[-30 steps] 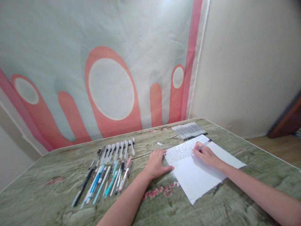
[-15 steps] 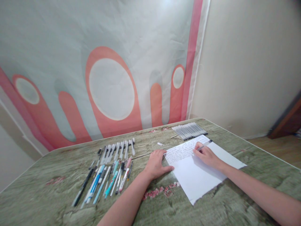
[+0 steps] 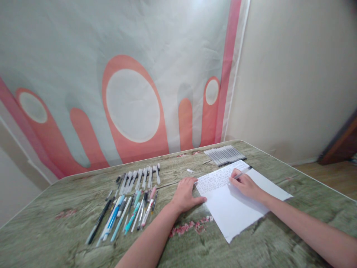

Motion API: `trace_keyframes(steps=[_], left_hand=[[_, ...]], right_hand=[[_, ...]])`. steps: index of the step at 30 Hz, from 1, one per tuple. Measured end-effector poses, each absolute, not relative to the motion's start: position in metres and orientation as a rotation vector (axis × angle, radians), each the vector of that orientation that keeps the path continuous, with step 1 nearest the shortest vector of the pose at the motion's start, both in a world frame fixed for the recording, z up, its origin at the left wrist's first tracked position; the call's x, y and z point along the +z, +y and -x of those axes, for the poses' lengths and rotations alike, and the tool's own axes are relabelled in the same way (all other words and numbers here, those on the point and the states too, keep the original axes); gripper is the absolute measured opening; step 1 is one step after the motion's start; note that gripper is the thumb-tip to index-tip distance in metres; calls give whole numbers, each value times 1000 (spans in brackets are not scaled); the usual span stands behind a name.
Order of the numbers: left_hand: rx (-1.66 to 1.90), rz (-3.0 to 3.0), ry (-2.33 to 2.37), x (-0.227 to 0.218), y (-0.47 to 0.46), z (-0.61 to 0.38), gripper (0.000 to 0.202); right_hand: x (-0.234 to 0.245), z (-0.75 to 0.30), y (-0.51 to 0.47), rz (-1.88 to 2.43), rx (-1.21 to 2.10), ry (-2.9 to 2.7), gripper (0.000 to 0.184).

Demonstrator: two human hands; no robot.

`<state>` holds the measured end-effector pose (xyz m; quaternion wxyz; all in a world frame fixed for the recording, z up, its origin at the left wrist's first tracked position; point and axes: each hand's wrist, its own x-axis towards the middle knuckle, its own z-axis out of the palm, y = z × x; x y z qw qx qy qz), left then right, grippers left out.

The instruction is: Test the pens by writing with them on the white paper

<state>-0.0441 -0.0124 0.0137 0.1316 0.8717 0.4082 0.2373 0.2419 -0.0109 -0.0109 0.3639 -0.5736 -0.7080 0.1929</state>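
Observation:
A white sheet of paper (image 3: pixel 234 214) lies on the table, its upper part covered in lines of handwriting. My right hand (image 3: pixel 244 185) is closed around a pen (image 3: pixel 244 171) with a clear barrel and a dark end, which slants up to the right. The pen's tip is hidden by my fingers, close to the lowest written lines. At the sheet's left edge my left hand (image 3: pixel 185 195) lies flat, thumb spread and touching the paper, holding nothing. A small white cap (image 3: pixel 190 171) rests beyond my left hand.
Several similar pens (image 3: pixel 224 155) lie side by side behind the paper. To the left are a row of whitish pens (image 3: pixel 139 178) and a group of mixed coloured pens (image 3: pixel 129 216). The table (image 3: pixel 55 238) has a wood-grain cover; a printed backdrop (image 3: pixel 134 108) hangs behind it.

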Motion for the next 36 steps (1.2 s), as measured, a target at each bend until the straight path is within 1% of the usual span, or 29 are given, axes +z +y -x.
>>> trace_keyframes(steps=[14, 22, 31, 34, 36], left_hand=[[685, -2523, 1199, 14, -13, 44, 66], [695, -2508, 1195, 14, -13, 44, 65], [719, -2479, 1189, 13, -14, 46, 67], [797, -2432, 1172, 10, -15, 47, 60], [880, -2363, 1158, 6, -13, 47, 48]], right_hand=[[-9, -242, -12, 1503, 474, -1839, 17], [-14, -245, -9, 1470, 480, -1820, 15], [-9, -243, -10, 1418, 622, -1681, 26], [1, -234, -12, 1324, 703, -1727, 31], [11, -224, -10, 1268, 765, -1802, 34]])
